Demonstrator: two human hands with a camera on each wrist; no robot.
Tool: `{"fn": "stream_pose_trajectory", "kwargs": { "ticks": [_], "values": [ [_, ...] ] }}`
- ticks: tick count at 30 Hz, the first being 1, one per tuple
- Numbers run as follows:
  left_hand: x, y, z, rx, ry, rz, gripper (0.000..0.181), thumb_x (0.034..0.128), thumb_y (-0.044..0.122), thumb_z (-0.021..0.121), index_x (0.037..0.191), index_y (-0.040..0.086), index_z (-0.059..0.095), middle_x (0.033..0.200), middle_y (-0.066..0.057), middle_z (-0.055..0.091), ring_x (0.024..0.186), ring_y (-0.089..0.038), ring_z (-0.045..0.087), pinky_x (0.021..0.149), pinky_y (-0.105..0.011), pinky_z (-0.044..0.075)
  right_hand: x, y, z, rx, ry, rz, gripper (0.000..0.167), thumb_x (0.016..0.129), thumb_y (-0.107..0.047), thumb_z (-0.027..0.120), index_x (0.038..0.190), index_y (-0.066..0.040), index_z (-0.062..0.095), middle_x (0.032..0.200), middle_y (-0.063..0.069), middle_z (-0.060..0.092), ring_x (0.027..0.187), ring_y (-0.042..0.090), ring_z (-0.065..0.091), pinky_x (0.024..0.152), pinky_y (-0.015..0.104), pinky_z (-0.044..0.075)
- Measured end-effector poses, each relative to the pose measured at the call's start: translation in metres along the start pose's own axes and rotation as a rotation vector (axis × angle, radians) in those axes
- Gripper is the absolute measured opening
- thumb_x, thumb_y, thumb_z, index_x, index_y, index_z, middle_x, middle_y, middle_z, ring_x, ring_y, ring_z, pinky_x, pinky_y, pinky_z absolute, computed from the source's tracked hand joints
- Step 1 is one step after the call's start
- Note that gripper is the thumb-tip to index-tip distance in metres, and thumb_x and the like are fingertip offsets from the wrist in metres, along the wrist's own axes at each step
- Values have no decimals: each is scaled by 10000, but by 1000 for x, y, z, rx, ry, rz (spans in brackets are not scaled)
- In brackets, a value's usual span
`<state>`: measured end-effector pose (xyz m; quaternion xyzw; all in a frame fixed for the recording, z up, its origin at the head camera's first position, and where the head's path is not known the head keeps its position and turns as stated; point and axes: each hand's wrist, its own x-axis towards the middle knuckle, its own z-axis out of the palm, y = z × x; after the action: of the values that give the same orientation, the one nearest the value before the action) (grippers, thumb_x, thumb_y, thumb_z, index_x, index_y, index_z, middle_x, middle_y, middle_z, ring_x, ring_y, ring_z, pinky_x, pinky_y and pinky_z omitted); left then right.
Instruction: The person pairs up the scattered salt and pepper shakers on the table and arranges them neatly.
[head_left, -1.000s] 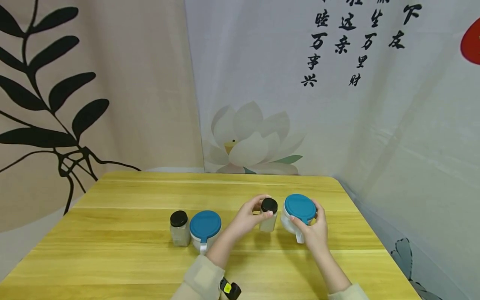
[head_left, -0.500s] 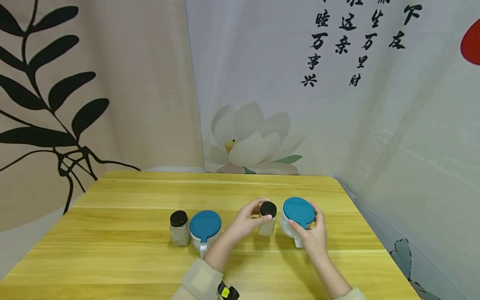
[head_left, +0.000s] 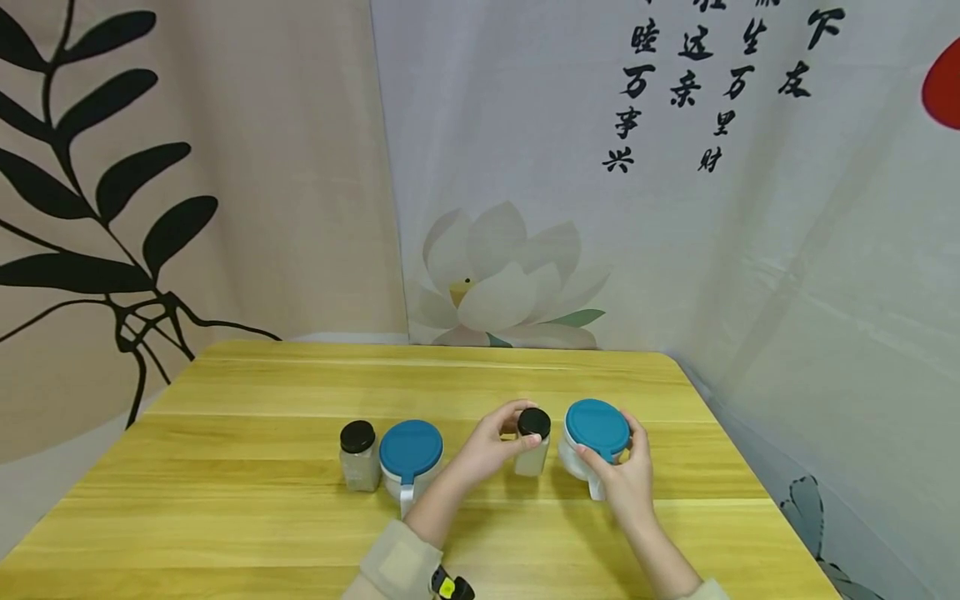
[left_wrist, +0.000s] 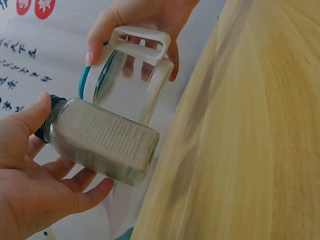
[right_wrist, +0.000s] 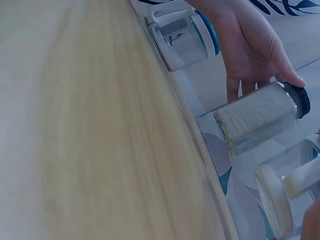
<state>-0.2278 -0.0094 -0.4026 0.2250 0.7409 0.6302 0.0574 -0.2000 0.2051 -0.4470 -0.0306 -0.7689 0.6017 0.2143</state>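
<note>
My left hand holds a square glass jar with a black lid, its thumb and fingers around the lid and upper part. The jar is filled with a pale substance and carries fine print. To its right, my right hand grips a round seasoning jar by its sides, thumb near the front of the blue lid. This jar has clear walls, a white handle and a pale layer at the bottom. Both jars hang a little above the table, upright and apart from each other.
Left of my hands, a second black-lidded square jar and a second blue-lidded seasoning jar stand side by side on the wooden table. A printed cloth hangs behind the table's far edge.
Both hands, with their jars, have come slightly downward and nearer in the head view. Their grips look the same. The two jars on the left have stayed put.
</note>
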Motion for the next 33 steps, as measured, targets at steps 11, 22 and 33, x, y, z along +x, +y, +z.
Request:
{"fn": "stream_pose_trajectory", "kwargs": {
  "ticks": [11,22,33],
  "values": [
    [11,-32,1,0,3,-15,421,906,141,677,1307,129,550,1175,-98,611,1091,-298,546,894,-496,434,-6,3,5,-5,-19,13,848,760,-130,812,1435,-17,313,1337,212,426,1201,329,396,945,555,360],
    [9,-36,-1,1,5,-17,430,892,211,701,1294,144,564,1167,-68,617,1071,-281,548,881,-480,437,-8,9,8,3,-22,19,847,756,-136,813,1433,-25,316,1358,211,419,1225,346,386,969,576,335],
    [9,-40,0,20,-5,-18,424,892,204,702,1289,150,566,1110,-51,621,1049,-277,549,875,-479,433,-10,12,9,16,-21,15,849,751,-113,811,1428,-8,311,1371,217,403,1241,350,373,982,601,327]
  ]
}}
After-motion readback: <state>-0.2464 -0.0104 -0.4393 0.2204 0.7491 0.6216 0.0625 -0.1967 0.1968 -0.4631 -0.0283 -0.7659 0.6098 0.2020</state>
